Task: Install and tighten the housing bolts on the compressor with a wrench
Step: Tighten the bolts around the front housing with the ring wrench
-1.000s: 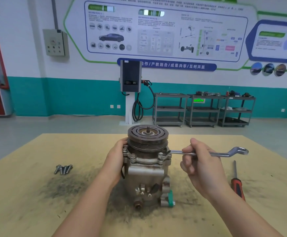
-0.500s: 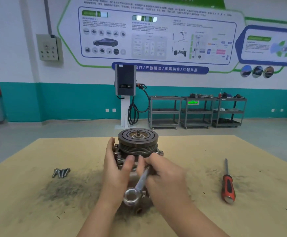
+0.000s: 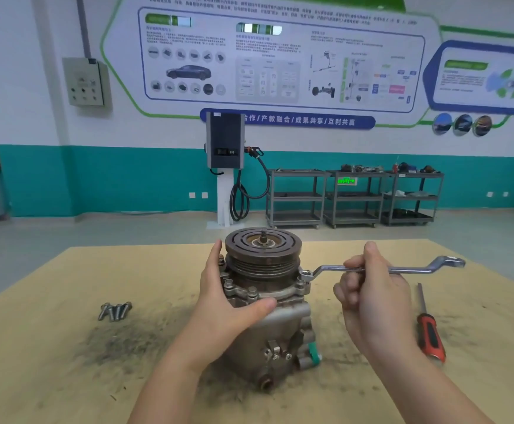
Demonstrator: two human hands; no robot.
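Observation:
The grey metal compressor (image 3: 275,325) stands upright on the table's middle, its rusty pulley on top. My left hand (image 3: 222,304) wraps round the housing's left side, thumb across the front under the flange. My right hand (image 3: 372,298) grips the shaft of a silver offset ring wrench (image 3: 427,268). The wrench lies level and points right, with its ring end sitting on a bolt (image 3: 305,274) at the flange's right side. Several loose bolts (image 3: 115,310) lie in a cluster on the table to the left.
A red-handled screwdriver (image 3: 430,332) lies on the tan table (image 3: 50,377) right of my right hand. Dark metal dust is spread around the compressor. Far behind stand a charging post (image 3: 225,166) and grey shelf carts (image 3: 353,197).
My right hand swung the wrench from pointing toward me at the compressor's front back out to the right side. The left hand kept its hold on the housing.

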